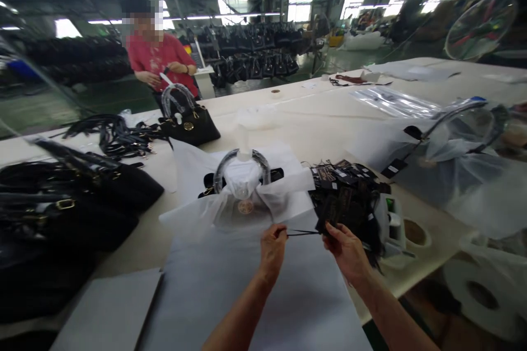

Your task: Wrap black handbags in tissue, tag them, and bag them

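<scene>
On the long pale table (313, 120), a black handbag (242, 197) lies swathed in soft white tissue just beyond both hands. Beside it sits a heap of glossy black hang tags (346, 192). The right hand (346, 249) pinches one tag while the left hand (272, 247) pinches its thin black cord (302, 233), taut between them; pulled harder, I judge, it could snap or tear the tag.

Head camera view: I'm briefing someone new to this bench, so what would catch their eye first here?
Dead centre, a handbag wrapped in white tissue stands on the table. Just before it, the left hand and right hand stretch a thin black string between them, beside a heap of black tags. Unwrapped black handbags crowd the left edge, and a person in red stands beyond the table.
</scene>
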`<state>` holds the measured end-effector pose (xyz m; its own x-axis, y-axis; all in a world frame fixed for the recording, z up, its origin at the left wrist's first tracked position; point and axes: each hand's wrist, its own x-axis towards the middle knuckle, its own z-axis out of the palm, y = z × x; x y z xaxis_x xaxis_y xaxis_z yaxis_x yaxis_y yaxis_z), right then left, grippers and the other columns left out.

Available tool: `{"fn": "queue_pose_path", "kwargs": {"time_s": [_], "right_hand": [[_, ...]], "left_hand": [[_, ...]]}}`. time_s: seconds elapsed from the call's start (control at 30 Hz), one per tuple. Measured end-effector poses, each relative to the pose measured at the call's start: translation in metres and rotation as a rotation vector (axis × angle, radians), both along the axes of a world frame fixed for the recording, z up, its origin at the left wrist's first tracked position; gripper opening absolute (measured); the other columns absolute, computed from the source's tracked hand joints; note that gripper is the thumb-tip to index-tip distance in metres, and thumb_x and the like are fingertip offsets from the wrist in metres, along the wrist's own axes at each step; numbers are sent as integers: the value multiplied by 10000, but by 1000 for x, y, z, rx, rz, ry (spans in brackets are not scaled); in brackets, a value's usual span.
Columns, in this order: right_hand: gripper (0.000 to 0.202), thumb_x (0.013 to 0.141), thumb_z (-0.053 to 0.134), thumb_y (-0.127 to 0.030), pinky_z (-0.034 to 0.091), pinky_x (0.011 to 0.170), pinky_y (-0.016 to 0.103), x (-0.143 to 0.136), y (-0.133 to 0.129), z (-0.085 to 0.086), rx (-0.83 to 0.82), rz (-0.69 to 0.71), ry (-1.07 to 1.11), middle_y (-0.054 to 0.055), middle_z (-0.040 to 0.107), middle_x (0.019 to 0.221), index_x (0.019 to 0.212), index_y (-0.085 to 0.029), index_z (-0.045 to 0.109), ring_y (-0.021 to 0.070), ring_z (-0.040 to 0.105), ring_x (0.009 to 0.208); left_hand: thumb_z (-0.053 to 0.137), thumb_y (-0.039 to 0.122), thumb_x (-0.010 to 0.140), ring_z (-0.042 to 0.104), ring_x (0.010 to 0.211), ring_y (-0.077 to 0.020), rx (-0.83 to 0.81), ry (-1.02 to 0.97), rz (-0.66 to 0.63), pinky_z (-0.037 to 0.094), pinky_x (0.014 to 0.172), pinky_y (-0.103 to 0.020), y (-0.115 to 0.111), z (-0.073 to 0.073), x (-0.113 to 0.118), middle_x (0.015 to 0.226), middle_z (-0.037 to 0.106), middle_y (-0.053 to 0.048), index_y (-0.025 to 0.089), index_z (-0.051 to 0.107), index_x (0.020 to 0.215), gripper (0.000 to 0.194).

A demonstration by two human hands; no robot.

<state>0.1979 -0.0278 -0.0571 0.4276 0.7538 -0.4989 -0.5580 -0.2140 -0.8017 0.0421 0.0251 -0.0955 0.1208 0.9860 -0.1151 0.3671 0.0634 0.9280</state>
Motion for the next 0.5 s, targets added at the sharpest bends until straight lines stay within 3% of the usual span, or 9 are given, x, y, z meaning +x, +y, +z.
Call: {"fn": "queue_pose_path", "kwargs": {"time_s": [0.07,0.13,0.2,0.27,0.3,0.37,0.5], "right_hand": [[396,542,751,-480,364,409,210,-19,-9,-15,-164,189,-52,27,652,643,736,-182,578,129,565,500],[401,627,655,-555,366,406,235,-40,-15,-25,-218,420,-220,67,659,647,719,-170,589,154,570,500],[364,662,625,-528,450,517,281,-62,-15,-26,-73,495,-457,73,670,709,744,-174,620,179,600,597],[314,647,655,-425,482,768,330,-82,-7,-22,140,461,-597,65,685,887,863,-198,654,211,620,829],[333,634,664,-375,452,866,345,-92,-2,-18,222,471,-591,57,679,968,925,-212,656,221,603,928],[333,640,650,-328,436,900,353,-109,9,-12,325,576,-458,45,674,994,955,-218,652,224,590,964],[217,723,602,-388,461,656,274,-140,22,-9,333,687,-243,-1,610,654,779,-181,637,148,556,645]], "left_hand": [[491,128,751,601,672,-153,44,53,16,447,662,-261,-1,10,-21,691,653,-19,160,640,766,154],[530,111,742,599,736,-183,118,149,-38,432,741,-309,-4,23,-39,726,664,-37,165,644,719,128],[535,100,763,598,769,-215,243,359,-179,417,766,-352,-9,35,-53,745,668,-61,161,645,704,139],[519,93,792,598,755,-229,384,618,-341,422,734,-362,-13,45,-65,750,666,-79,151,641,727,150],[522,88,795,599,742,-228,442,720,-397,427,712,-357,-14,48,-70,755,665,-81,148,638,748,139],[550,81,781,599,718,-220,517,824,-427,434,681,-343,-15,53,-81,750,660,-71,150,629,773,105],[593,120,763,586,674,-216,585,879,-359,440,651,-339,-14,60,-103,688,631,-48,163,603,736,51]]}}
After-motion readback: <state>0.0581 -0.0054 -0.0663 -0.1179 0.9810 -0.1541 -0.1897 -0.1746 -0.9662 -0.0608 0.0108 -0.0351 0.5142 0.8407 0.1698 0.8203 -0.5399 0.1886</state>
